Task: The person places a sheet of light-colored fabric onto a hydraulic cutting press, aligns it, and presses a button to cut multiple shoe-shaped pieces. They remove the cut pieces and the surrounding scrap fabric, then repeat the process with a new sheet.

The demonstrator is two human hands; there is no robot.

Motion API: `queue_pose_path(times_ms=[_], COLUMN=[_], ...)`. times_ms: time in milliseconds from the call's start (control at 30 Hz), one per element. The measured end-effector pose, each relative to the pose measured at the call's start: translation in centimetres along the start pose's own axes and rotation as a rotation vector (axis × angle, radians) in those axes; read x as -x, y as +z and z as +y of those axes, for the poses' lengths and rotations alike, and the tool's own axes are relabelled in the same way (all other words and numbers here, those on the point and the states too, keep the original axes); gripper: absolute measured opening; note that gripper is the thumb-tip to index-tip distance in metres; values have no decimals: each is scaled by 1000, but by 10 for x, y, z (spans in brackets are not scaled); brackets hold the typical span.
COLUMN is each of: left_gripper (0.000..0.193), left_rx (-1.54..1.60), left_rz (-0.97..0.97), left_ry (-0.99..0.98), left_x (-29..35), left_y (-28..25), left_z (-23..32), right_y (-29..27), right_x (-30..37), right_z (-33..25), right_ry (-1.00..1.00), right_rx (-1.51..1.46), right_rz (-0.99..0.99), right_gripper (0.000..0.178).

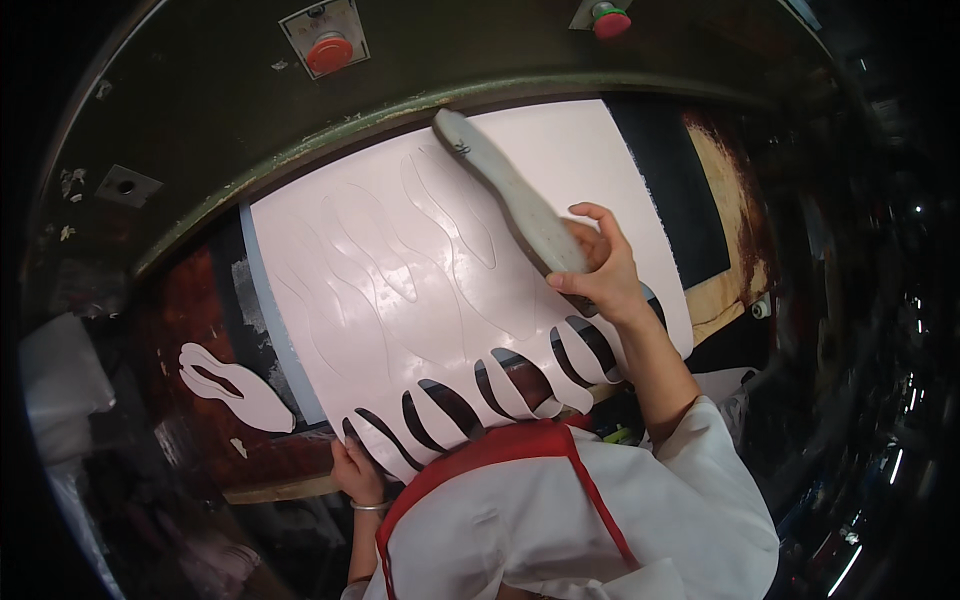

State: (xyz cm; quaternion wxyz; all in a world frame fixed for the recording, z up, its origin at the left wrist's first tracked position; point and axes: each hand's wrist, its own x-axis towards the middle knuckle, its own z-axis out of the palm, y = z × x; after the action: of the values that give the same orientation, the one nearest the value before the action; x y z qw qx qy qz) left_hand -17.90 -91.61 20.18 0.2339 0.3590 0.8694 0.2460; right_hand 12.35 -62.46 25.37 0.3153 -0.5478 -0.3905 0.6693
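Note:
A large pale pink sheet (520,130) lies in front of me, with long curved outlines scored in its surface and a row of cut-out openings along the near edge. My right hand (605,265) grips the near end of a long, wavy grey-green cutting die (505,185) between thumb and fingers, index finger raised. The die slants across the right half of the sheet, its far end near the back edge; whether it touches the sheet is unclear. At the sheet's near left corner, my left hand (356,470) pinches the edge, its fingers partly hidden.
Cut pink pieces (238,388) lie stacked on the brown-red board at left. A dark green machine beam (400,60) spans the far side, bearing a red push button (329,53) and another red-pink button (610,22). A black pad (680,190) shows right of the sheet.

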Motion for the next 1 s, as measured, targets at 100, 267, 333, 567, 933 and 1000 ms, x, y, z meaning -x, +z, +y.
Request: queue_pose_path(times_ms=[100, 267, 333, 567, 933, 1000], left_gripper=[21, 22, 23, 25, 31, 32], left_rx=[3, 9, 2, -17, -230, -186], left_rz=[31, 42, 27, -20, 101, 162], left_ry=[57, 46, 44, 29, -12, 94], left_x=[2, 5, 7, -27, -148, -176], left_y=[5, 12, 9, 0, 26, 26], left_z=[0, 6, 14, 48, 54, 39], right_y=[-18, -36, -41, -38, -14, 5], right_x=[1, -5, -9, -55, -159, -156], right_z=[15, 39, 39, 2, -72, -53], right_ry=[-422, -539, -533, -534, -755, -779], right_rx=[759, 979, 952, 851, 980, 982], right_rz=[178, 205, 189, 287, 774, 765], right_gripper=[83, 88, 94, 105, 94, 93])
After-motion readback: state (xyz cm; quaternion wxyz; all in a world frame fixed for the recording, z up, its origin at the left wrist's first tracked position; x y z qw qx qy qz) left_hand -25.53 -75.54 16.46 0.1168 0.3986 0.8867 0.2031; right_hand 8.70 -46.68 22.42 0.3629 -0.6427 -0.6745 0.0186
